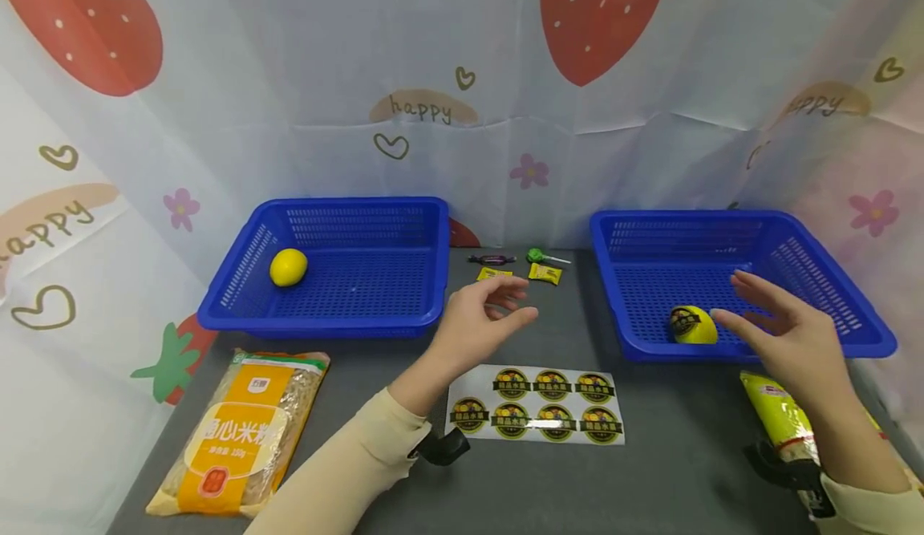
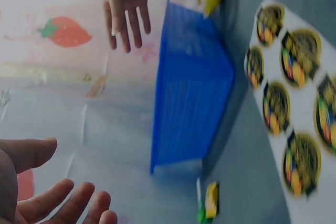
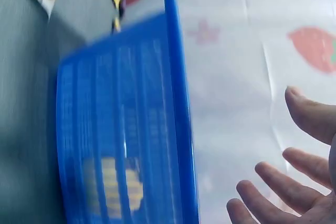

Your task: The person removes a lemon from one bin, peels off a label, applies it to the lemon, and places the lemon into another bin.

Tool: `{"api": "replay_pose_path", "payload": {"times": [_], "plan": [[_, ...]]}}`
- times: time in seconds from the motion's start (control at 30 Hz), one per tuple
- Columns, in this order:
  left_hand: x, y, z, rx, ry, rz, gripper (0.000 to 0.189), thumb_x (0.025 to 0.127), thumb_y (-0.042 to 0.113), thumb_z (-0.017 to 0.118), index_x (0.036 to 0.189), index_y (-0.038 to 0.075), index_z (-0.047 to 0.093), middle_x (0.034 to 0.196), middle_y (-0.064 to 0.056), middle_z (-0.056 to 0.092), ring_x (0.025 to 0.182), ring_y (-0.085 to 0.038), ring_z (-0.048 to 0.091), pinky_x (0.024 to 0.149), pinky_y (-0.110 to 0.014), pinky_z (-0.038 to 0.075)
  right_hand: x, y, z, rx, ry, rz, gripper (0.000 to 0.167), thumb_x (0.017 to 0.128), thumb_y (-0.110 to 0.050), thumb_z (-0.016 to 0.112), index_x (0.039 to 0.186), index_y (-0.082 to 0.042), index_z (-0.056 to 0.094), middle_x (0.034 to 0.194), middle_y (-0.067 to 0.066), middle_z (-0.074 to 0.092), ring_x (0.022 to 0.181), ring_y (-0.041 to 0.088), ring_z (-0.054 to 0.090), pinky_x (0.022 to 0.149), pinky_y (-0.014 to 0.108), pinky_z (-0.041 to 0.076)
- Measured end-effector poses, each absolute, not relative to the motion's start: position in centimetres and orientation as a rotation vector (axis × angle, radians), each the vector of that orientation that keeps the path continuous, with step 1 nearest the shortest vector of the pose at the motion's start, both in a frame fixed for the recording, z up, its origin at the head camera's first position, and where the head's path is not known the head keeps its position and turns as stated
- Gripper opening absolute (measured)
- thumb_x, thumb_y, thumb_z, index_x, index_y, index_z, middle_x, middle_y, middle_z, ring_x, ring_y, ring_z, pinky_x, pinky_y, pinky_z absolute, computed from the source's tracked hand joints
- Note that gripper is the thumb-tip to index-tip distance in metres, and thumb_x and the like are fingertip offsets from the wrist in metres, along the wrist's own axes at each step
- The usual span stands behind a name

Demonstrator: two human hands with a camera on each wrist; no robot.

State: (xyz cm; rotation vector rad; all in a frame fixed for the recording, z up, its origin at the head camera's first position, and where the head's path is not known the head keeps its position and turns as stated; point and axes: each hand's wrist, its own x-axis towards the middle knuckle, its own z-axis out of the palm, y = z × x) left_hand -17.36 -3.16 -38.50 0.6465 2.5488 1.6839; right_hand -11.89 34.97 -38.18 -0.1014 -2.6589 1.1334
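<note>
My right hand (image 1: 794,342) hovers over the front of the right blue basket (image 1: 693,215), fingers loosely bent and apart, holding nothing. Just left of its thumb, a yellow lemon (image 1: 702,331) with a dark round sticker (image 1: 684,322) lies in that basket. The right wrist view shows this lemon (image 3: 107,187) blurred through the slats. Over the table's middle, my left hand (image 1: 476,318) is raised with thumb and fingers spread, also holding nothing. Beneath it lies a white sheet (image 1: 468,383) of round fruit stickers, its top-left spot bare. Another lemon (image 1: 289,267), showing no sticker, sits in the left blue basket (image 1: 325,326).
Between the baskets lie a purple-wrapped candy (image 1: 492,260), yellow-wrapped candies (image 1: 545,273) and a green lollipop (image 1: 535,256). An orange noodle bag (image 1: 238,439) lies front left. A green-yellow bag (image 1: 776,411) is partly behind the right arm. A printed curtain (image 1: 325,62) hangs behind.
</note>
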Motion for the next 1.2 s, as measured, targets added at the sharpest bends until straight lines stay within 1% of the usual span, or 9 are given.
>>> {"api": "replay_pose_path", "payload": {"times": [0.1, 0.3, 0.4, 0.53, 0.6, 0.77, 0.93, 1.1, 1.2], "plan": [[-17.5, -5.3, -38.2, 0.621, 2.628, 1.664, 0.04, 0.092, 0.031, 0.075, 0.128, 0.016, 0.067, 0.117, -0.002, 0.071, 0.102, -0.019, 0.068, 0.086, -0.034, 0.057, -12.1, 32.6, -38.1, -0.002, -2.633, 1.17, 0.064, 0.092, -0.035, 0.075, 0.15, -0.026, 0.05, 0.147, 0.016, 0.055, 0.101, -0.025, 0.049, 0.077, 0.0, 0.044], [-17.9, -9.6, -37.8, 0.539, 2.746, 1.613, 0.042, 0.091, 0.032, 0.076, 0.129, 0.015, 0.067, 0.125, -0.005, 0.069, 0.109, -0.025, 0.067, 0.09, -0.046, 0.056, -12.7, 27.7, -38.0, 0.21, -2.538, 1.254, 0.065, 0.09, -0.023, 0.079, 0.149, -0.021, 0.052, 0.144, 0.015, 0.058, 0.107, -0.018, 0.055, 0.083, 0.004, 0.047], [-18.0, -11.7, -37.7, 0.483, 2.805, 1.568, 0.045, 0.091, 0.032, 0.076, 0.131, 0.013, 0.066, 0.129, -0.008, 0.068, 0.11, -0.025, 0.067, 0.091, -0.048, 0.055, -13.1, 25.4, -38.1, 0.273, -2.503, 1.345, 0.064, 0.09, -0.02, 0.078, 0.149, -0.021, 0.052, 0.144, 0.013, 0.059, 0.115, -0.001, 0.064, 0.086, 0.009, 0.05], [-18.5, -14.4, -37.6, 0.397, 2.869, 1.501, 0.047, 0.091, 0.033, 0.076, 0.132, 0.012, 0.064, 0.129, -0.011, 0.067, 0.111, -0.029, 0.066, 0.091, -0.047, 0.056, -13.9, 22.5, -38.6, 0.357, -2.502, 1.485, 0.066, 0.089, -0.021, 0.079, 0.149, -0.019, 0.051, 0.146, 0.01, 0.057, 0.127, 0.026, 0.061, 0.092, 0.019, 0.054], [-19.0, -15.8, -37.5, 0.346, 2.894, 1.46, 0.048, 0.092, 0.035, 0.075, 0.134, 0.013, 0.063, 0.128, -0.01, 0.067, 0.111, -0.03, 0.066, 0.091, -0.048, 0.056, -14.2, 21.0, -38.9, 0.393, -2.528, 1.541, 0.069, 0.089, -0.023, 0.08, 0.15, -0.019, 0.05, 0.147, 0.009, 0.056, 0.126, 0.031, 0.061, 0.093, 0.027, 0.056], [-20.5, -19.1, -37.4, 0.224, 2.877, 1.388, 0.057, 0.094, 0.044, 0.07, 0.141, 0.015, 0.056, 0.132, -0.011, 0.063, 0.117, -0.032, 0.062, 0.094, -0.052, 0.053, -15.3, 17.5, -40.0, 0.471, -2.562, 1.665, 0.074, 0.085, -0.027, 0.082, 0.151, -0.024, 0.048, 0.154, 0.007, 0.048, 0.128, 0.034, 0.059, 0.095, 0.042, 0.057], [-22.1, -21.6, -36.8, 0.113, 2.844, 1.371, 0.066, 0.095, 0.05, 0.066, 0.147, 0.013, 0.05, 0.14, -0.016, 0.057, 0.124, -0.035, 0.056, 0.098, -0.055, 0.05, -16.8, 13.9, -40.9, 0.506, -2.562, 1.763, 0.08, 0.085, -0.032, 0.083, 0.153, -0.035, 0.041, 0.156, 0.003, 0.045, 0.137, 0.031, 0.051, 0.099, 0.047, 0.054], [-24.0, -24.0, -36.0, 0.019, 2.881, 1.314, 0.071, 0.095, 0.052, 0.065, 0.15, 0.012, 0.047, 0.144, -0.019, 0.052, 0.129, -0.039, 0.052, 0.1, -0.057, 0.047, -18.4, 10.4, -42.0, 0.51, -2.6, 1.828, 0.082, 0.085, -0.035, 0.082, 0.154, -0.042, 0.037, 0.156, 0.003, 0.045, 0.139, 0.027, 0.05, 0.097, 0.044, 0.055], [-25.2, -25.5, -35.5, -0.037, 2.899, 1.235, 0.076, 0.094, 0.056, 0.064, 0.151, 0.01, 0.045, 0.149, -0.022, 0.047, 0.135, -0.043, 0.045, 0.106, -0.061, 0.041, -19.1, 8.6, -42.7, 0.504, -2.636, 1.844, 0.083, 0.085, -0.038, 0.082, 0.153, -0.045, 0.036, 0.157, 0.002, 0.043, 0.14, 0.028, 0.049, 0.097, 0.042, 0.056]]}}
